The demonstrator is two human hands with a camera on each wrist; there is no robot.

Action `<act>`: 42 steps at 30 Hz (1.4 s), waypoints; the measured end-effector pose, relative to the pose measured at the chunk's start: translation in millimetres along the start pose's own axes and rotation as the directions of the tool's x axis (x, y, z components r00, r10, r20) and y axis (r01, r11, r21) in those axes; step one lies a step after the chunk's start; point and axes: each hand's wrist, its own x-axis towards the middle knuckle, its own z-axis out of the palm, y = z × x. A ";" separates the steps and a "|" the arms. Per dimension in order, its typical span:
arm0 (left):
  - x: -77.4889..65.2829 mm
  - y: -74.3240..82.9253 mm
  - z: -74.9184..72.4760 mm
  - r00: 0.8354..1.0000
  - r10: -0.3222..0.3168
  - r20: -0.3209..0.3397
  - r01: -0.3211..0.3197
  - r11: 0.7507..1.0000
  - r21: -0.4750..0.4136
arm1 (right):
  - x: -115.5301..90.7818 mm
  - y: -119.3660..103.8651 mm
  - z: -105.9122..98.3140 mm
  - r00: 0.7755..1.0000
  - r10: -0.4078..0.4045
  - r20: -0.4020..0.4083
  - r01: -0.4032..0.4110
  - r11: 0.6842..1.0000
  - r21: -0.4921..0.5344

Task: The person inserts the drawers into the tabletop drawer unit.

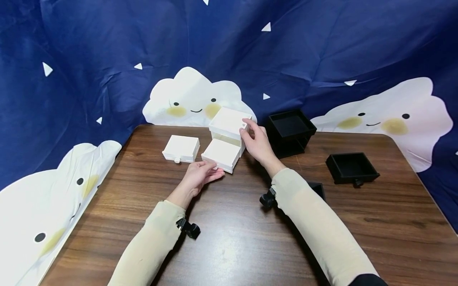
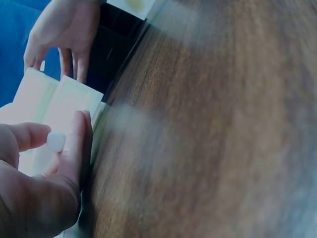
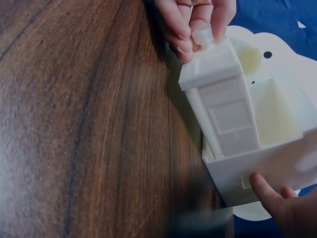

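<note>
A small white cabinet (image 1: 224, 122) stands near the back edge of the table. Out of its lower opening juts a white drawer (image 1: 222, 151), partly inside the frame. My left hand (image 1: 201, 174) is at the drawer's front, thumb and fingers around its round knob (image 2: 56, 142). With straight fingers my right hand (image 1: 258, 143) touches the cabinet's right side; one fingertip presses the side wall in the right wrist view. The drawer's side panel (image 3: 230, 118) shows there too. Left of the cabinet lies a second white drawer (image 1: 181, 148), its knob facing forward.
A black cabinet (image 1: 291, 128) stands right of the white one, behind my right hand. Farther right is a black drawer (image 1: 352, 169). Another black piece (image 1: 317, 188) is mostly hidden by my right sleeve. A blue cloth with clouds hangs behind the wooden table (image 1: 229, 222).
</note>
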 end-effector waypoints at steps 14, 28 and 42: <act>0.5 2.5 0.4 1.000 -0.004 0.015 0.004 1.000 0.014 | -0.4 0.7 -0.4 1.000 -0.002 -0.002 0.002 1.000 -0.005; 6.6 13.5 -0.6 0.991 -0.134 0.028 0.126 0.973 0.193 | -2.6 -1.9 -0.7 1.000 0.017 0.008 -0.017 1.000 0.005; 16.4 12.9 4.8 0.994 -0.100 0.044 0.088 0.973 0.211 | -3.6 -2.3 -0.7 1.000 0.006 0.002 -0.006 1.000 -0.003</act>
